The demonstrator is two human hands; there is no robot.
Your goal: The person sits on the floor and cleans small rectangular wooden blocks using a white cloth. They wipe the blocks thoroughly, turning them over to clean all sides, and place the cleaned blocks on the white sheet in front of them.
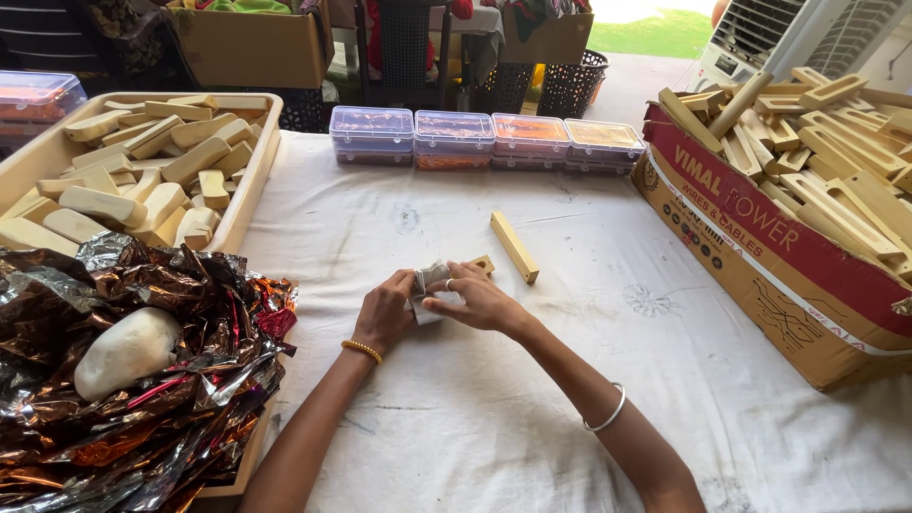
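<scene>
A small wooden block (482,263), partly wrapped in silvery foil (429,281), is held near the middle of the cloth-covered desk (570,399). It is grasped from both sides: the left hand (384,314) is curled over the foil's near edge, and the right hand (478,298) is pressed on top with fingers bent. Both forearms are extended from the lower edge, converging at the block. A loose wooden bar (514,247) is seen just beyond. Open cloth is left on every side; the room is bounded by plastic boxes (486,139) behind, a tray of blocks (142,166) and crumpled foil sheets (142,380) at left, and a cardboard box of sticks (788,275) at right.
</scene>
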